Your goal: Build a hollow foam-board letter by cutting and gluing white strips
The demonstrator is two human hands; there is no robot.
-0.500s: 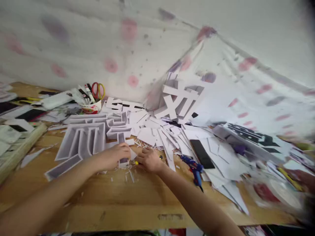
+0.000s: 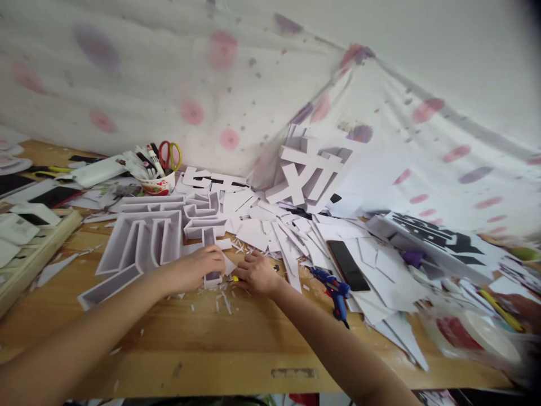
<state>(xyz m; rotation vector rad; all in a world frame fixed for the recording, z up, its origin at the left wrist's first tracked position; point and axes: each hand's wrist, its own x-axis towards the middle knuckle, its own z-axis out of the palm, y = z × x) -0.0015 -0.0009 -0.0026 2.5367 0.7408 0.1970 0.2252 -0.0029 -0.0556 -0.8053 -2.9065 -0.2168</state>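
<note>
Head view: both hands stay put beside the white foam letter; left hand grips a small foam piece, right hand seemingly pinches a yellow-tipped tool.

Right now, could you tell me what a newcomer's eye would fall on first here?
Probably the big white foam character propped against the spotted cloth at the back. Next, the left hand and right hand meeting on a small foam piece mid-table, with a blue glue gun just to the right.
</note>
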